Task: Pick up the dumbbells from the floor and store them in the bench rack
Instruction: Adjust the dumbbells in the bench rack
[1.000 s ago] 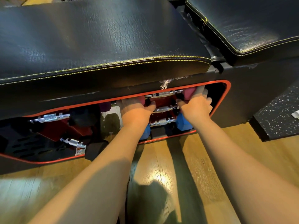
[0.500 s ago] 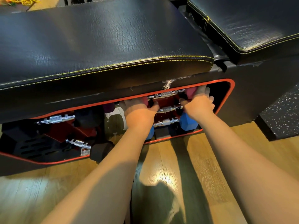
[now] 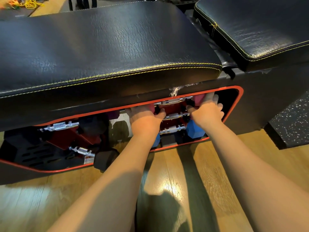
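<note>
L hand (image 3: 145, 120) and R hand (image 3: 206, 113) reach into the red-rimmed rack opening (image 3: 240, 104) of the black padded bench; fingers curl over the ends of a pink-headed, chrome-handled dumbbell (image 3: 198, 99) on the top tier. Two more chrome handles below, lowest w/ blue heads (image 3: 192, 129). Black dumbbells (image 3: 105, 159) sit left in rack, wood floor (image 3: 167, 181) beneath.

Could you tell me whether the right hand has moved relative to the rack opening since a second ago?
No. The right hand stays on the pink dumbbell's right end, by the orange rim's right curve.
</note>
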Tool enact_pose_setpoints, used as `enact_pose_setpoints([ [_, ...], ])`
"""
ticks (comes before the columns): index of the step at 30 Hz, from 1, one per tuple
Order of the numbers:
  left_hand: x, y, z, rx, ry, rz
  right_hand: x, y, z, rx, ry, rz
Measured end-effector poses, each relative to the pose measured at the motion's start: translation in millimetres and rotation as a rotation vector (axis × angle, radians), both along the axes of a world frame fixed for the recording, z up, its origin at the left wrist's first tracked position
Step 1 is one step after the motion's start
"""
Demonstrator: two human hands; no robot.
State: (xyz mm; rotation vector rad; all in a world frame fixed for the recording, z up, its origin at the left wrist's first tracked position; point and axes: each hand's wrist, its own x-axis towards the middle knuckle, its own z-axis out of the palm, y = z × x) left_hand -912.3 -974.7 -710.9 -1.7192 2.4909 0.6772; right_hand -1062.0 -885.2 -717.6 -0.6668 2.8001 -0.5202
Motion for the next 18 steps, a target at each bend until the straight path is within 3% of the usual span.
enact_pose_setpoints([
  [18,-2,0,-3,0.107,0.076,0.095,5,4,11,-0.064,-0.040,0.024],
])
